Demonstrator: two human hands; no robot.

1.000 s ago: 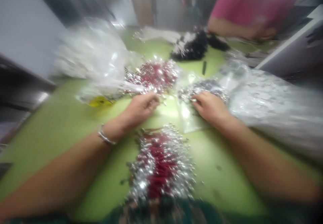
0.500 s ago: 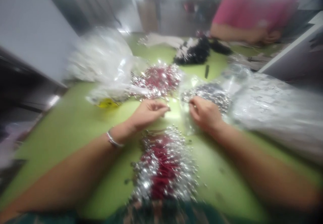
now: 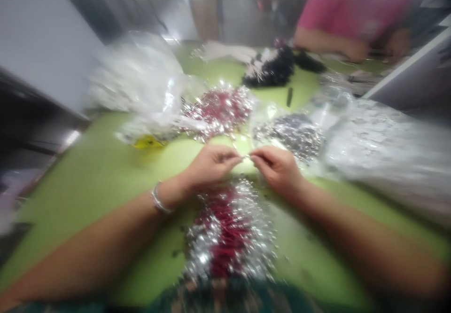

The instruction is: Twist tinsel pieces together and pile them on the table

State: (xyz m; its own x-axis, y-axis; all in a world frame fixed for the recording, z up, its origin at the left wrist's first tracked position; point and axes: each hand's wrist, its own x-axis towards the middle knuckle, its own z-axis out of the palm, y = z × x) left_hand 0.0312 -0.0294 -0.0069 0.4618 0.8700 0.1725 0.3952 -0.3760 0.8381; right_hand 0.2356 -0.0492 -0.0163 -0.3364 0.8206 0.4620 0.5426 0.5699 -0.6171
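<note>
My left hand [image 3: 213, 165] and my right hand [image 3: 276, 165] meet fingertip to fingertip over the green table. Each is closed in a pinch. Between the tips shows a tiny shiny piece [image 3: 245, 157], too small and blurred to name. Below my hands lies a heap of dark red strands with silvery ends [image 3: 230, 233]. Just beyond them is a second heap of red and silver pieces [image 3: 225, 106]. An open clear bag of small silvery metal pieces [image 3: 299, 134] lies behind my right hand.
A big clear plastic bag [image 3: 137, 78] stands at the back left, with a yellow label [image 3: 150, 141] near it. Another plastic bag [image 3: 384, 148] covers the right side. Farther back lies a black bundle [image 3: 273, 68]. A person in a pink top [image 3: 355, 10] sits across the green table [image 3: 88, 162].
My right hand has moved left from the bag of silvery pieces to my left hand's fingertips. My left hand has shifted slightly right. The other person's hands have moved apart.
</note>
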